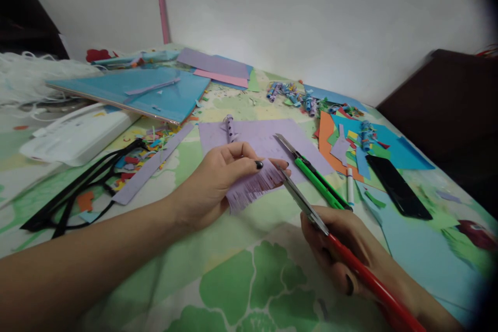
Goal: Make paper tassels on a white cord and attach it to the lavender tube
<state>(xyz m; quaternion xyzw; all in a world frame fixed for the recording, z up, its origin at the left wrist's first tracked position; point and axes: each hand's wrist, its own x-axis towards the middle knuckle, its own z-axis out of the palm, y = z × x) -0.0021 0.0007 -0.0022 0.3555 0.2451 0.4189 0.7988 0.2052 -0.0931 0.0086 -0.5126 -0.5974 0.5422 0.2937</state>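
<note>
Pinched between the thumb and fingers of my left hand (221, 181) is a strip of purple paper (252, 187), cut into a fine fringe along its lower edge. My right hand (346, 249) grips red-handled scissors (307, 207), with the blade tips at the right end of the strip, close to my left fingertips. Whether the blades touch the paper I cannot tell. Beyond both hands lies a purple sheet (307, 137), carrying a small dotted paper roll (230, 128). A green box cutter (319, 181) rests partly on that sheet, its blade pointing away from me.
Left of my hands are black glasses (97, 181), a long purple strip (151, 166), a white case (81, 137) and a blue board (155, 96). To the right lie a white marker (350, 187), a black phone (399, 187) and blue paper (404, 148). Fringed rolls (291, 96) are piled near the wall.
</note>
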